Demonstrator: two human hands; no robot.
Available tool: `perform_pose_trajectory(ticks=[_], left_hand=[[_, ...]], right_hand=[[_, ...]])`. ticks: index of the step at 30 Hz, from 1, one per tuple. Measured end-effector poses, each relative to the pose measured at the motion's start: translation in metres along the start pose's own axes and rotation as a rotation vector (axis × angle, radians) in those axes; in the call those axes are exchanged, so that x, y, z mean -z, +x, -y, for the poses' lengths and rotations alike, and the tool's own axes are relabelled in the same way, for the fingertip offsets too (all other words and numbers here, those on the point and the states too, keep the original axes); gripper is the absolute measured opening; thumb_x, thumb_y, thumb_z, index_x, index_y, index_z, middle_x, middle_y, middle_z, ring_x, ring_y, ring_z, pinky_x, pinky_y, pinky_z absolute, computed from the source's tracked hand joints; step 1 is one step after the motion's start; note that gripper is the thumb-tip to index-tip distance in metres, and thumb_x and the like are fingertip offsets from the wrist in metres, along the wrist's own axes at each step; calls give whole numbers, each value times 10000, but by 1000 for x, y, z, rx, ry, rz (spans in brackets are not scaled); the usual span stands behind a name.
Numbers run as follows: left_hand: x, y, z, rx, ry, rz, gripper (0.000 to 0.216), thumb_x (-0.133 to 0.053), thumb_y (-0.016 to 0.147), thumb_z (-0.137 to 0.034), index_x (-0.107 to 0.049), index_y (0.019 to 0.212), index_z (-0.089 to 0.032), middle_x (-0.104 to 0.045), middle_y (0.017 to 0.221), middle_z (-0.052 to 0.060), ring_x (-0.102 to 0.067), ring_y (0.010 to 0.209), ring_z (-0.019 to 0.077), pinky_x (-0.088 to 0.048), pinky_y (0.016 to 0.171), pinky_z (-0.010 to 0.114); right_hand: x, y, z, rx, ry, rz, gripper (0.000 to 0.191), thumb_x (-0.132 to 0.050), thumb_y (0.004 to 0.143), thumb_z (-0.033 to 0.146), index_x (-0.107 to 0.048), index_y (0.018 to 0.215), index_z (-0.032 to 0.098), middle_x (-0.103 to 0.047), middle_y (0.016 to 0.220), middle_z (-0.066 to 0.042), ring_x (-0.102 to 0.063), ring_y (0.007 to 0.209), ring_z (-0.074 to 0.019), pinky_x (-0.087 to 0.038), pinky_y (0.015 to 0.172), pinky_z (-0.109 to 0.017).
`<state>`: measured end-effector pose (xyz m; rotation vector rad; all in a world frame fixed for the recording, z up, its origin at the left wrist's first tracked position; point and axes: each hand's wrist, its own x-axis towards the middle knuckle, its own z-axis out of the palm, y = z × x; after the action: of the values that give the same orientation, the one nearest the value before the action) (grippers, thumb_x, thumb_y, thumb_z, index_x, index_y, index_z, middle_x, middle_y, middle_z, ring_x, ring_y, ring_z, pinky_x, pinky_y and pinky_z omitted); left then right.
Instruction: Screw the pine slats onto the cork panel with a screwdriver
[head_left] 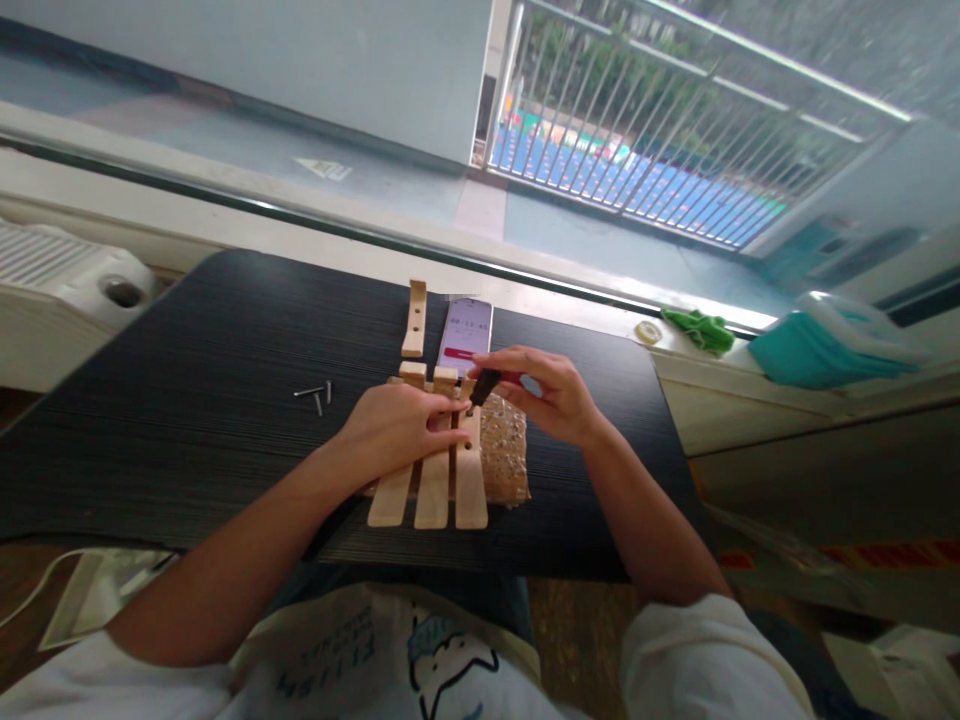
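My right hand point(553, 395) is wrapped round a screwdriver point(486, 387) with a dark and red handle, tilted with its tip down at a hole in the rightmost slat of a wooden hook rack point(471, 490). Across the slats lies my left hand point(394, 425), gripping the rack, its index finger and thumb on either side of the spot by the tip. Whether a screw sits under the tip is hidden. Three slats show side by side, partly resting on a bubble-wrapped package point(508, 450). A loose wooden hook piece point(414, 320) with two holes lies beyond them.
Several loose screws point(318, 395) lie on the black table point(225, 400) left of my hands. A phone point(466, 330) showing a timer lies behind the rack. On the sill are a tape roll point(648, 332), a green cloth point(699, 330) and a teal container point(817, 345).
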<state>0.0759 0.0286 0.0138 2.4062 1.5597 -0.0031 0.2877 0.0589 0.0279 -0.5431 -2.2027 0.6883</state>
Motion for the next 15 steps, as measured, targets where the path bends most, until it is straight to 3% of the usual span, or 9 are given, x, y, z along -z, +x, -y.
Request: perform_pose_trajectory(ticks=[8,15], left_hand=[[0,0,0,-4,5,7,516,-481,825,-678,-677,1179,-357,-756,1019,20,-689,918,259,-445,674,297],[-1,1,0,-2,17,-6,510,-486,826,-678,-672,1184,-366,-757,1018,19,-691,914,260,-442,673,299]], right_hand=[[-3,-2,-3,-84,112,-32,205,-569,909,288,-630,1095,225,-714,1001,-32,-615,735,-84,-509,669,-257],[-5,-1,-5,1,-5,-134,182,-620,879,308,-646,1031,212,-668,805,4,-482,580,-63,-441,552,-235]])
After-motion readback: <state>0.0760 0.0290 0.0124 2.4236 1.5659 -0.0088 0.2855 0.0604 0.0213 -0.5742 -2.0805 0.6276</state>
